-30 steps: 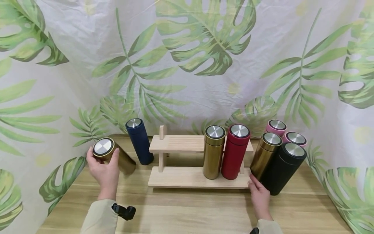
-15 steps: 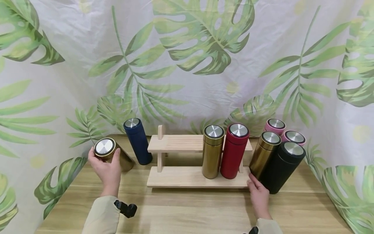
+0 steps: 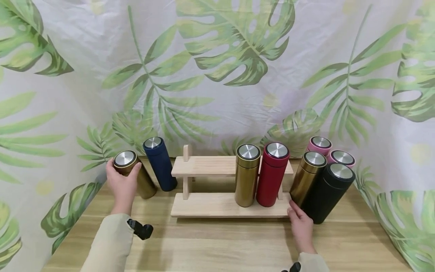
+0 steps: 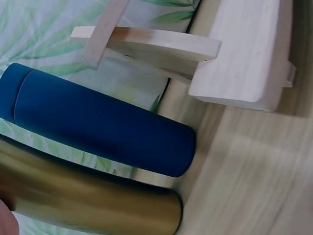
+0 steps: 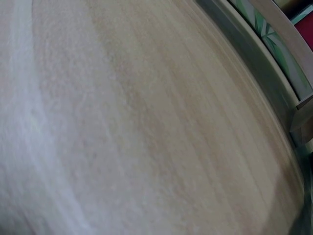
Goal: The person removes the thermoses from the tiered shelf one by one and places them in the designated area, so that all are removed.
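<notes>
At the left my left hand [image 3: 121,186] grips a gold thermos bottle [image 3: 144,184] around its upper part, just below the silver-topped lid. Beside it stands a blue thermos [image 3: 161,166], apart from the gold one; the left wrist view has both the blue bottle [image 4: 102,122] and the gold bottle [image 4: 98,193], its base at the table surface. My right hand [image 3: 301,229] touches the front right corner of a two-tier wooden shelf [image 3: 207,205] with fairly straight fingers. On its lower tier stand a gold thermos [image 3: 245,185] and a red thermos [image 3: 270,181]. The right wrist view shows mostly tabletop.
Right of the shelf cluster a gold thermos [image 3: 307,175], a black thermos [image 3: 327,194] and two pink thermoses, one pink lid [image 3: 320,143] at the back. A leaf-print cloth [image 3: 234,105] hangs behind the wooden table [image 3: 217,245].
The left hand and its gold thermos have shifted slightly away and to the right, and the lid looks a little smaller. The right hand stays at the shelf corner.
</notes>
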`<state>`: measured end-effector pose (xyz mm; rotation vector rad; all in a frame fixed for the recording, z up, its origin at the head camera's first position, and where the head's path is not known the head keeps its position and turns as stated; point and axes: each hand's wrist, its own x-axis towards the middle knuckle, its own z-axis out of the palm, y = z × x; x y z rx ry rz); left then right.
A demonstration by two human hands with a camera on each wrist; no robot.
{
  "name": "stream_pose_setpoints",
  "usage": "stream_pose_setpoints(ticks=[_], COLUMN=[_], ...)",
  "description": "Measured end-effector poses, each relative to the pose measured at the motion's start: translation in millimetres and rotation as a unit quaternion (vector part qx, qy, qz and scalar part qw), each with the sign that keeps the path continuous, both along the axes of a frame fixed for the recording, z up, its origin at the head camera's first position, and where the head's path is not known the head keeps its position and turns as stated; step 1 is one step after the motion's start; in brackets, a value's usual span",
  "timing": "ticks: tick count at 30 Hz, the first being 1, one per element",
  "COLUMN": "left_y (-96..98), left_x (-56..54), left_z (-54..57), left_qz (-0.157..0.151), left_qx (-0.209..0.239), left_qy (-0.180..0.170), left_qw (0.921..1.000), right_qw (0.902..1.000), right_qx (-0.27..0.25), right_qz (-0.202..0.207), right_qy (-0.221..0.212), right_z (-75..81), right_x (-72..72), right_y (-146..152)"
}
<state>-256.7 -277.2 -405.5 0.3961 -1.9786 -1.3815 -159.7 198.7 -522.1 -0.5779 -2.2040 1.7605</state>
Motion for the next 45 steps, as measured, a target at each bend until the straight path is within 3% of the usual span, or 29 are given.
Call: stream_pose_setpoints(ticks=[7,11,14,23,27,31,34,37,39,42,45], left_y=[-8.9,-13.7,-14.7,-10.0,-8.4,-5.8,-1.3,10.5,23.2,49.3,80.4], left_x=[-12.7,-17.8,-20.9,-32.0,-25.2,-12.8,-0.9,12.1,23.6,45.2,63.1], left_z=[12.9,19.6,23.8,33.1,30.4,29.6,34.3,41.4,41.6,30.4,11.1], left_qz=[-0.042,-0.056,-0.06,-0.082,-0.083,-0.057,-0.026,-0.023,-0.029,-0.043,-0.067], left_qx=[-0.011,-0.025,-0.02,0.033,0.043,0.067,0.092,0.138,0.171,0.21,0.211], left_qy=[-0.083,-0.136,-0.157,-0.144,-0.144,-0.145,-0.113,-0.033,0.024,0.081,0.092], left_qw=[0.9956,0.9888,0.9856,0.9856,0.9851,0.9855,0.989,0.9896,0.9845,0.9733,0.9709], right_qw=[1.0,1.0,0.9999,1.0,1.0,1.0,1.0,1.0,0.9999,0.9996,0.9996], right_qx=[0.006,0.008,0.011,0.005,0.006,0.005,0.005,0.006,0.008,0.014,0.014], right_qz=[0.004,0.002,0.002,-0.002,0.001,0.001,0.003,0.001,-0.006,-0.021,-0.02], right_qy=[-0.001,-0.002,0.0,0.001,-0.002,-0.004,-0.002,0.001,0.006,0.008,0.011], right_z=[1.2,0.5,0.5,2.7,3.1,0.6,-1.6,-2.8,-3.1,-2.6,-1.0], right_x=[-1.3,-1.2,-1.0,-2.2,-2.1,-2.4,-2.8,-2.4,-2.1,-1.8,-2.4], right_y=[0,-1,0,1,1,0,-2,-4,-4,-3,-2])
